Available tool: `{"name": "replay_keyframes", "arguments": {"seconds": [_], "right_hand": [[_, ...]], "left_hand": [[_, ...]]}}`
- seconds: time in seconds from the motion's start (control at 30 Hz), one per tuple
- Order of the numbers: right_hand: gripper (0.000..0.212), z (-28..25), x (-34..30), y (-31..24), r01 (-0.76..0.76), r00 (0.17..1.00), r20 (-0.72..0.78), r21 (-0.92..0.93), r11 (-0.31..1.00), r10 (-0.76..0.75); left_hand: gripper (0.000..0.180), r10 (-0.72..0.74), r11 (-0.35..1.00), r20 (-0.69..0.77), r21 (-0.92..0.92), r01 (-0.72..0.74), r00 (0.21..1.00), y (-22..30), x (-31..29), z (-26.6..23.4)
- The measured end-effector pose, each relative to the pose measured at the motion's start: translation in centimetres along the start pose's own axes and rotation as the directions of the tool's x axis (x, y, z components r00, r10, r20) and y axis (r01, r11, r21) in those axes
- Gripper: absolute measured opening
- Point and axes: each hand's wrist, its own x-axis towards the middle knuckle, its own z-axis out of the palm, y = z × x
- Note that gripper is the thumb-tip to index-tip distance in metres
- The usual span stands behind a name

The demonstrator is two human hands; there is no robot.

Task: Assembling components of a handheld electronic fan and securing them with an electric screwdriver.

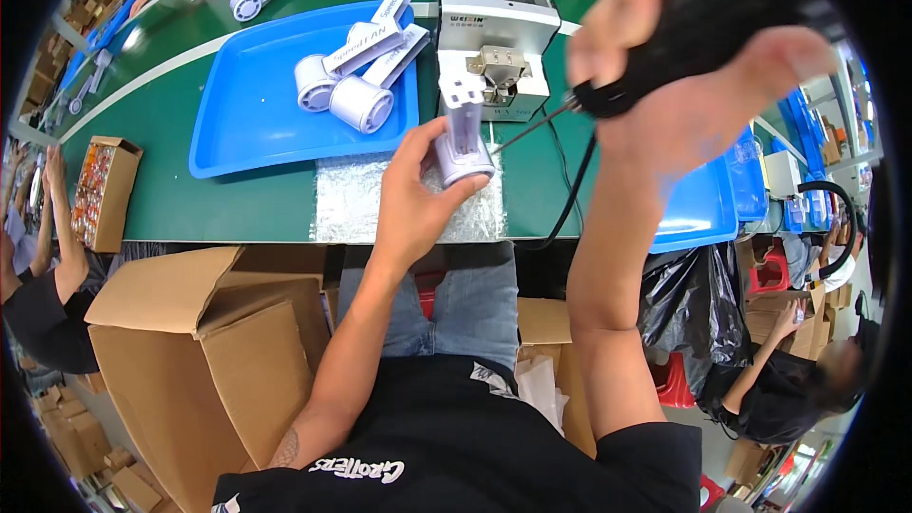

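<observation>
My left hand grips a pale lavender handheld fan housing upright over a silvery plastic mat. My right hand, blurred by motion, is wrapped round a black electric screwdriver. Its thin shaft slants down to the left, and the tip reaches the side of the housing near its round base. Whether the tip touches a screw is too small to tell. Just behind the housing stands a grey and white screw feeder.
Several fan housings lie in a blue tray at left. Another fan housing rests farther back. A carton of orange parts stands left, an open cardboard box below. Another blue tray is at right; co-workers sit both sides.
</observation>
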Motion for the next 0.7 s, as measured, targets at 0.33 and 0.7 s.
{"name": "replay_keyframes", "arguments": {"seconds": [0.33, 0.7], "right_hand": [[0.048, -4.4, 3.2, 4.5, 0.218, 0.975, 0.161, -0.507, 0.834, -0.157], [0.046, -4.1, 2.1, 3.8, 0.151, 0.984, 0.161, -0.495, 0.856, -0.08]], "left_hand": [[0.066, 0.0, 0.999, 0.025, -0.033, 0.001, 1.0, 0.4, 0.2, 0.1], [0.066, 0.004, 1.0, 0.02, -0.025, -0.004, 1.0, 0.3, 0.1, -0.2]]}}
